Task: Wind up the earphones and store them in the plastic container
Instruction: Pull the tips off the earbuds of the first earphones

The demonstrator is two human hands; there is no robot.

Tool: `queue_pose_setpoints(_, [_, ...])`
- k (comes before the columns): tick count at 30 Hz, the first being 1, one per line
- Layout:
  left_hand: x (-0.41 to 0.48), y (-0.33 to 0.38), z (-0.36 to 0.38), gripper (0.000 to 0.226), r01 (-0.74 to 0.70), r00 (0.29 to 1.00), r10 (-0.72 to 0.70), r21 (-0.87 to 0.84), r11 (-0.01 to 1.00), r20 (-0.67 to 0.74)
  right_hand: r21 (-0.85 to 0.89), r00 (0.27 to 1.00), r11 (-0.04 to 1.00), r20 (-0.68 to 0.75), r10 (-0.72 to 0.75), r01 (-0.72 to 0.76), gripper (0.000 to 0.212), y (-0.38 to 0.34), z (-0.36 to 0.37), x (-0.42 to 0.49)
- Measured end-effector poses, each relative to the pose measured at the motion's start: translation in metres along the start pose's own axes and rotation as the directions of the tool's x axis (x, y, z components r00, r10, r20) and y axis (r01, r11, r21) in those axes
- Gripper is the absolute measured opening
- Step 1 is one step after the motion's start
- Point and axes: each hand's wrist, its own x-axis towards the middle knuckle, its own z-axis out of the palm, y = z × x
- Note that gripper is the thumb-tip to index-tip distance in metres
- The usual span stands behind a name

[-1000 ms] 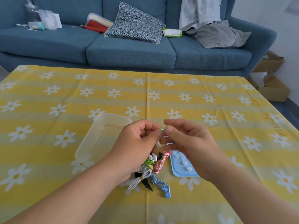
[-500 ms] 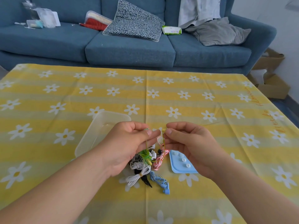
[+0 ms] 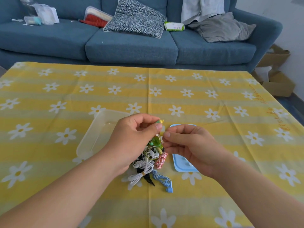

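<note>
Hands level a moment ago now sit staggered: the left hand (image 3: 131, 139) pinches the yellow-green earphones (image 3: 155, 141) by a bud, higher; the right hand (image 3: 189, 145) pinches their cord just below. Winding looks begun; the plastic container (image 3: 92, 139) lies partly under the left hand.

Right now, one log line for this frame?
left hand: pinches green earphones | right hand: pinches same earphones | plastic container: open, beside pile | blue lid: on tablecloth

I see a yellow striped tablecloth with white daisies (image 3: 197, 99), a pale blue plastic lid (image 3: 181, 168), a red-and-white striped earphone coil (image 3: 160, 160) and a green-and-yellow earphone cord (image 3: 155, 141).
</note>
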Motion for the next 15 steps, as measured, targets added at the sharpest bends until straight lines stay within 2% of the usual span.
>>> queue_pose_setpoints(5, [-0.002,-0.007,0.013,0.005,-0.073,0.996,0.063,0.201,0.977,0.057,0.045,1.000,0.999,0.030,0.005,-0.006,0.018,0.002,0.003,-0.003])
queue_pose_setpoints(9, [-0.003,-0.013,0.027,0.009,-0.101,0.994,0.105,0.223,0.970,-0.005,0.083,0.999,0.996,0.015,0.037,-0.039,0.022,0.005,0.002,-0.005])
queue_pose_setpoints(12, [0.001,-0.013,0.034,0.010,-0.049,0.996,0.062,0.195,0.980,-0.058,0.062,0.996,0.995,0.062,0.070,-0.074,0.028,-0.006,-0.009,-0.009])
queue_pose_setpoints(13, [0.002,-0.012,0.036,0.008,-0.016,0.998,0.024,0.154,0.988,-0.050,0.030,0.998,0.998,0.028,0.062,-0.063,0.027,-0.011,-0.017,-0.009])
queue_pose_setpoints(15, [0.003,-0.012,0.038,0.005,0.049,0.999,-0.049,0.088,0.995,0.008,-0.064,0.985,0.998,-0.173,0.007,-0.018,0.022,-0.017,-0.037,-0.006])
